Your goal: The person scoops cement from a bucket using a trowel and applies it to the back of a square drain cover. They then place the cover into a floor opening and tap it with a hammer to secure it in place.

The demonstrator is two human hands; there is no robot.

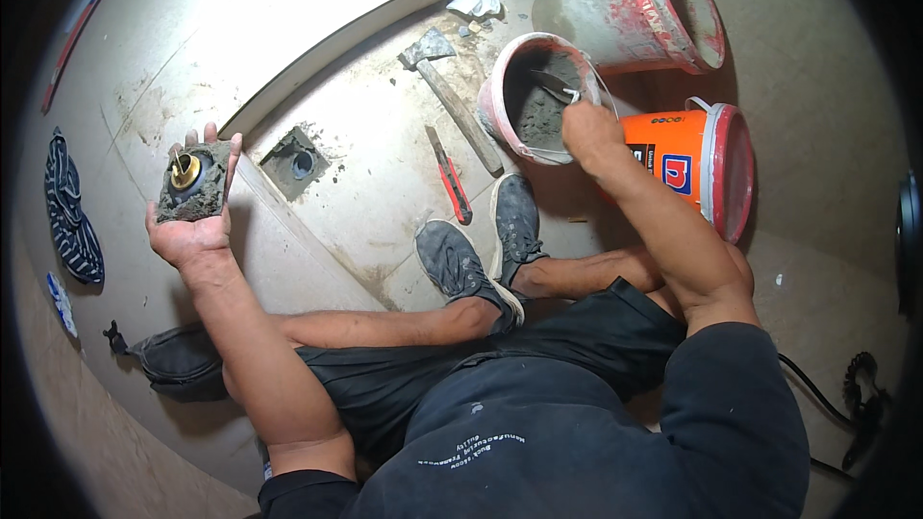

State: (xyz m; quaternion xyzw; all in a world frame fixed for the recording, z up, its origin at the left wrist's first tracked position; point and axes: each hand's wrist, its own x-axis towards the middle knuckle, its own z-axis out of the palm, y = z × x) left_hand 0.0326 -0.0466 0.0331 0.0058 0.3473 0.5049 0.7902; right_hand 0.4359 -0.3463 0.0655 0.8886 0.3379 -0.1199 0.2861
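On the upturned palm of my left hand (195, 238) rests a square floor drain (186, 171), its brass-coloured neck pointing up and grey mortar packed around it. The fingers curl up along its edges. My right hand (593, 137) is closed round the handle of a trowel (555, 86), most of which is hidden by the hand. The trowel's blade dips into a small whitish bucket (491, 101) holding grey mortar (544, 123). A square recess with a round drain pipe (302, 165) opens in the tiled floor, right of my left hand.
Between my shoes and the bucket lie a hatchet (452, 106) and a red utility knife (450, 178). A large dirty bucket (615, 14) and an orange bucket (663, 159) lie on their sides at the right. A raised ledge (356, 27) curves behind; a striped cloth (72, 216) is far left.
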